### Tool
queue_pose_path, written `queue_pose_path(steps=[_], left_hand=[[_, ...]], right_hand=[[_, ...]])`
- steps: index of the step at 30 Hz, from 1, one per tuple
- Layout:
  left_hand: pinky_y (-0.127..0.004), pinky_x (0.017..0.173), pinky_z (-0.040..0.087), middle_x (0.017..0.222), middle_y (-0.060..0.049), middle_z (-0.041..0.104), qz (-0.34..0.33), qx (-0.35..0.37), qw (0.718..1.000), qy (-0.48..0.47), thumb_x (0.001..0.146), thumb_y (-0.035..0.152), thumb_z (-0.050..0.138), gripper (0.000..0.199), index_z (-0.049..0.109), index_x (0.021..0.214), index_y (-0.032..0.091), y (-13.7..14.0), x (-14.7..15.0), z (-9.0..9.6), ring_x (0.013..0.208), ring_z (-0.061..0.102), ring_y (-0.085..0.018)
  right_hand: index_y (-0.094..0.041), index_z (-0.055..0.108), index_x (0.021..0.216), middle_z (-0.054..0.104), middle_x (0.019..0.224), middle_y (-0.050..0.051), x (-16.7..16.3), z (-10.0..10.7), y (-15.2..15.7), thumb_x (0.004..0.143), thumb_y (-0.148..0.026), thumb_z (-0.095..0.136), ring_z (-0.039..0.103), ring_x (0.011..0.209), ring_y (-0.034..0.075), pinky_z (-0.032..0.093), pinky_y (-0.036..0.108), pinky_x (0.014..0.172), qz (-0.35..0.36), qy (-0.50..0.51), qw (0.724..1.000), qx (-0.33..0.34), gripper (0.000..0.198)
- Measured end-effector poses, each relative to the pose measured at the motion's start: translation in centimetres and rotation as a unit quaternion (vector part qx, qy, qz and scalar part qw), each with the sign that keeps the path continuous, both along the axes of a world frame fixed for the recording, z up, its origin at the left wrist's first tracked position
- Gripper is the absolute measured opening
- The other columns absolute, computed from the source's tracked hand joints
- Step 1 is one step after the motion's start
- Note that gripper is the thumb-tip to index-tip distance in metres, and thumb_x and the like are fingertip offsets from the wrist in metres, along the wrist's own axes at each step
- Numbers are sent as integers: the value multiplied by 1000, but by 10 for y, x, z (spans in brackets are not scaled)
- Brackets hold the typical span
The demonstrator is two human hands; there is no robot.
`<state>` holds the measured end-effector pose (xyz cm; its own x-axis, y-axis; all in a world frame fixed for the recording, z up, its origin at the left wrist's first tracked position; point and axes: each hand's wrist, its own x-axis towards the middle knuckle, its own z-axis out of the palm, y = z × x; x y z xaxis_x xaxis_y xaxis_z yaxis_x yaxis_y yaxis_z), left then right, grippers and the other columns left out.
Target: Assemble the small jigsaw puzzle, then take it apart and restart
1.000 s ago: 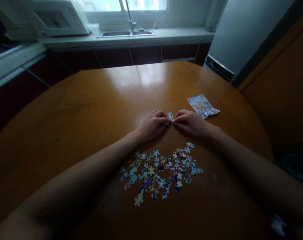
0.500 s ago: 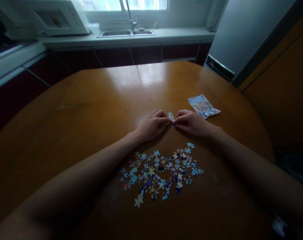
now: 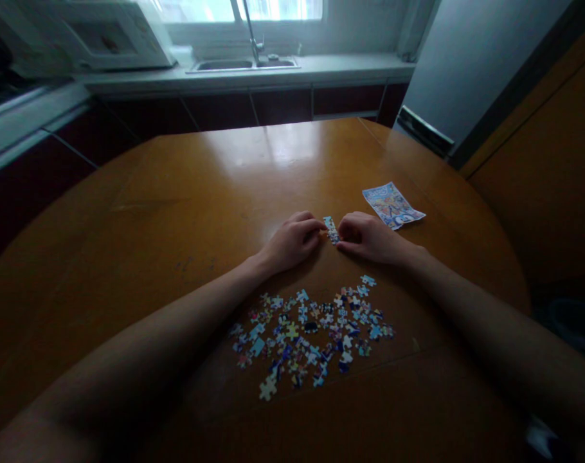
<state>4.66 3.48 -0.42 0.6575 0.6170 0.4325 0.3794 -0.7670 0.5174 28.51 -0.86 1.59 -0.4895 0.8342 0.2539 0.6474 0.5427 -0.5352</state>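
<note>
A short, narrow strip of joined jigsaw puzzle pieces (image 3: 332, 230) lies on the table between my two hands. My left hand (image 3: 295, 241) is curled at the strip's left edge, its index fingertip against it; a small orange bit shows under that fingertip. From the other side, my right hand (image 3: 367, 236) has bent fingers and thumb at the strip's right edge, the thumb near its lower end. Closer to me, a loose spread of puzzle pieces (image 3: 291, 331) in blue, white, yellow and dark colours lies between my forearms.
A creased picture sheet (image 3: 393, 204) rests just beyond my right hand on the wooden table (image 3: 200, 173). Past the table's far edge are a counter with a sink (image 3: 225, 65) and a microwave (image 3: 104, 35). A fridge (image 3: 459, 71) stands at the right.
My fingers have drawn slightly apart, the right hand's moving right, so more of the puzzle strip shows between them. The loose pieces and picture sheet have stayed put.
</note>
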Motion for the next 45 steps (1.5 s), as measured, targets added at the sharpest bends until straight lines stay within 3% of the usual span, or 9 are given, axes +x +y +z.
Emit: queue_pose_path(steps=[23,28,35,45], left_hand=[[-35,85,51,92,-6,67,-17,5,1000,14,90,15,61,18,77,92,21,-2,0,5,90,61,-19],[-35,86,51,92,-5,67,-15,-3,1000,19,89,14,60,20,78,92,22,-3,0,6,91,61,-19],[-38,90,51,97,-4,68,-50,6,998,38,88,13,61,22,77,97,25,-4,-3,8,97,61,-21],[-38,92,51,101,-6,70,-32,17,999,35,94,18,56,22,74,107,22,-4,0,7,100,61,-21]], right_hand=[[-20,58,77,59,78,3,-4,-6,3,87,-22,68,52,75,17,41,32,69,-19,4,1000,13,14],[-18,65,84,62,82,3,1,-5,3,88,-19,62,55,76,16,43,31,71,-2,31,1000,-3,6],[-17,73,87,67,86,5,4,-4,3,85,-15,57,60,79,17,47,31,75,10,40,999,-4,17],[-15,77,99,68,88,7,3,-8,4,87,-13,55,61,79,17,47,30,74,7,50,999,19,24]])
